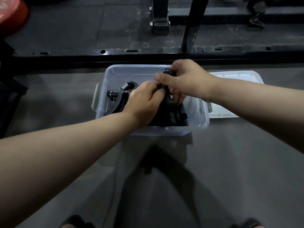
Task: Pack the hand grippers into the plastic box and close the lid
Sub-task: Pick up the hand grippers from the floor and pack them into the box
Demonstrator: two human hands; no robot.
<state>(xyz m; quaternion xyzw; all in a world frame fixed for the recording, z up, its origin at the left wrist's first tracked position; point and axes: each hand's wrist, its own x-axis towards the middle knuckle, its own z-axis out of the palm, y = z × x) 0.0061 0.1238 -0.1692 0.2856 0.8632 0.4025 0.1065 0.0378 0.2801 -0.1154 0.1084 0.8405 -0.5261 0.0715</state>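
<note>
a view from a head camera looking down at two bare arms reaching forward over a grey floor. a clear plastic box sits on the floor just ahead, open at the top. its lid lies flat on the floor just to the right of the box, touching or nearly touching its right wall, so it is within easy reach for closing later.

both hands meet over the middle of the box. the right hand is curled around the top of a black hand gripper, fingers clenched on its handle, thumb stretched along the near side. the left hand comes in from the lower left with its fingers bent and pinching the same gripper lower down, likely to steady and angle it so it slides in beside the others.

inside the box, at the left, another hand gripper lies on its side with its metal spring showing. more dark handles are stacked along the near right part of the box, partly hidden by the hands; how many is hard to tell.

beyond the box runs a black metal frame with holes in it, and a red object sits at the top left corner. the packing looks well under way, with the lid not yet on.
</note>
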